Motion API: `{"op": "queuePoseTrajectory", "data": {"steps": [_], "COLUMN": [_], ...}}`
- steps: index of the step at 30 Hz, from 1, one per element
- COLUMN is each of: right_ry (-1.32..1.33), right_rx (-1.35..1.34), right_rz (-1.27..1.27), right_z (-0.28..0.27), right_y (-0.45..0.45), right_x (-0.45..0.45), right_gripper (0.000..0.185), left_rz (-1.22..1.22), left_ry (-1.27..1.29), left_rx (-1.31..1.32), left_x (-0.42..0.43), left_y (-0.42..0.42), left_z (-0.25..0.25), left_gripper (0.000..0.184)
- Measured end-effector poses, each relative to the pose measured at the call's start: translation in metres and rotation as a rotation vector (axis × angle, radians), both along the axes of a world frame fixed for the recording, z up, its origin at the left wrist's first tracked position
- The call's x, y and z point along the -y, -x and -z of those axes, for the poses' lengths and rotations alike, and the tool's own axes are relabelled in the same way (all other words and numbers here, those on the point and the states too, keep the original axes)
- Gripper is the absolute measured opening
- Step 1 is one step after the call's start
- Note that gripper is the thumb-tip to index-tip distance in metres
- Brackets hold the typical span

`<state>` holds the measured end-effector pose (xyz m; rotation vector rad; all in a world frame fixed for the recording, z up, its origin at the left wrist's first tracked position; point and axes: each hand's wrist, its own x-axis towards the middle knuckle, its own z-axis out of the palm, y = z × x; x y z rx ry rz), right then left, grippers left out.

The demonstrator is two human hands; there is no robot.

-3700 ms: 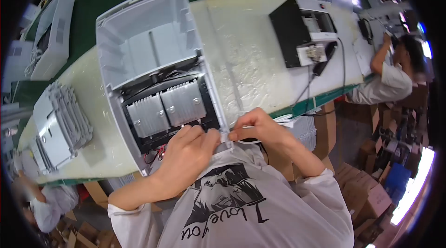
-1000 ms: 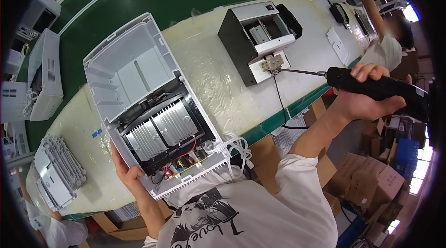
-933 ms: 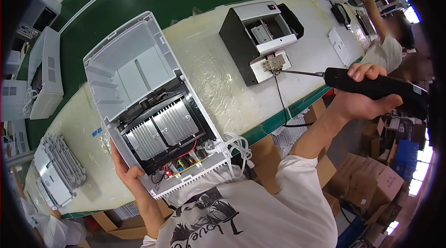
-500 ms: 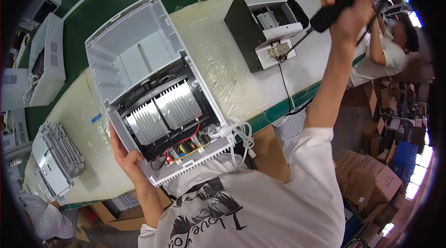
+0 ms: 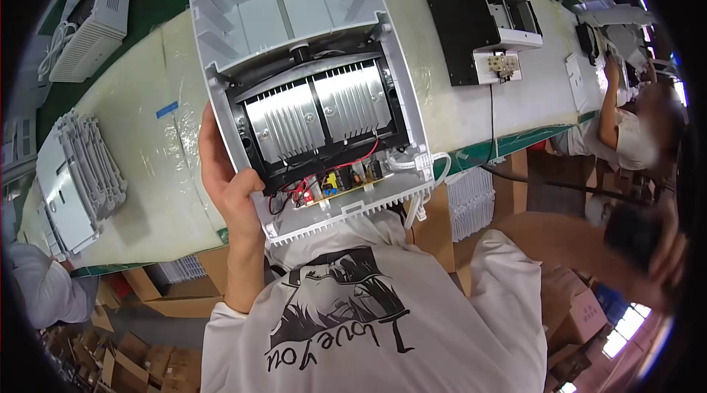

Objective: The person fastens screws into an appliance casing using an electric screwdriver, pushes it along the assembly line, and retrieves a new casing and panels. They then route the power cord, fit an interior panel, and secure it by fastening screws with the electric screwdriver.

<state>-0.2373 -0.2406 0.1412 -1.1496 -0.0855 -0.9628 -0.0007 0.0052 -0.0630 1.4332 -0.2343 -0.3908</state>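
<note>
My left hand [image 5: 234, 190] grips the left wall of a white plastic housing [image 5: 403, 117], thumb over the edge. Inside the housing lie two finned metal blocks [image 5: 283, 122] in a black frame and, nearer my shirt, a circuit board [image 5: 346, 188] with red and black wires. A coiled white cord [image 5: 442, 166] hangs at the housing's right corner. At the far right, blurred, my right hand [image 5: 666, 235] is closed around a black power screwdriver [image 5: 632, 229]. A black and silver box [image 5: 460, 29] with a small metal block [image 5: 502, 65] on its front stands on the table.
Stacked white panels [image 5: 70, 183] lie on the table [image 5: 158, 172] at the left. Open cartons [image 5: 177, 306] stand below its green edge. Co-workers are at the far right [image 5: 637, 128] and lower left [image 5: 48, 286]. A black cable [image 5: 545, 181] runs toward my right hand.
My right hand has swung the screwdriver from the metal block, up, then down to the far right. My left hand remains on the housing. The view has shifted, and the housing appears closer.
</note>
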Motion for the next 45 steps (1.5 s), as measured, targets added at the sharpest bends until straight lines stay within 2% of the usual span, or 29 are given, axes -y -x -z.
{"op": "queuePoseTrajectory", "data": {"steps": [3, 6, 9, 11, 13, 15, 19, 23, 26, 31, 35, 38, 45], "right_ry": [0.078, 0.112, 0.152, 0.249, 0.375, 0.521, 0.511, 0.511, 0.484, 0.546, 0.420, 0.409, 0.409], "right_rx": [0.114, 0.143, 0.069, -0.060, -0.142, -0.170, -0.082, -0.061, -0.051, -0.354, -0.427, -0.492, -0.371], "right_rz": [0.108, 0.235, 0.303, 0.251, 0.207, 0.170, 0.204, 0.276, 0.279, -0.050, -0.211, -0.196, -0.085], "right_z": [-0.001, 0.006, 0.024, 0.041, 0.056, 0.071, 0.087, 0.095, 0.095, 0.083, 0.079, 0.078, 0.101], "right_y": [-0.002, -0.006, -0.020, -0.038, -0.047, -0.046, -0.058, -0.058, -0.061, -0.031, -0.031, -0.033, -0.031], "right_x": [-0.038, -0.066, -0.087, -0.091, -0.093, -0.091, -0.094, -0.097, -0.099, -0.074, -0.065, -0.065, -0.069], "right_gripper": [0.041, 0.042, 0.044, 0.046, 0.053, 0.067, 0.088, 0.087, 0.081, 0.051, 0.034, 0.021, 0.026], "left_rz": [0.013, 0.028, 0.020, 0.030, 0.038, 0.038, 0.046, 0.028, 0.028, 0.047, 0.033, 0.030, 0.019], "left_ry": [-0.015, 0.018, 0.050, 0.072, 0.073, 0.068, 0.062, 0.076, 0.060, 0.035, 0.061, 0.063, 0.053], "left_rx": [0.064, -0.024, -0.023, -0.026, -0.033, -0.026, -0.050, -0.032, -0.049, -0.076, -0.074, -0.076, -0.065], "left_x": [-0.002, -0.003, -0.002, -0.003, -0.003, -0.003, -0.003, -0.002, -0.001, -0.002, -0.001, 0.000, 0.000], "left_y": [-0.003, -0.001, -0.001, -0.001, -0.002, -0.002, -0.001, -0.001, -0.001, -0.002, -0.001, -0.001, 0.001], "left_z": [0.006, -0.001, -0.001, 0.002, 0.000, 0.001, -0.001, 0.004, 0.000, 0.000, 0.001, 0.000, 0.001], "left_gripper": [0.093, 0.095, 0.095, 0.095, 0.095, 0.094, 0.094, 0.093, 0.093, 0.093, 0.093, 0.093, 0.091]}}
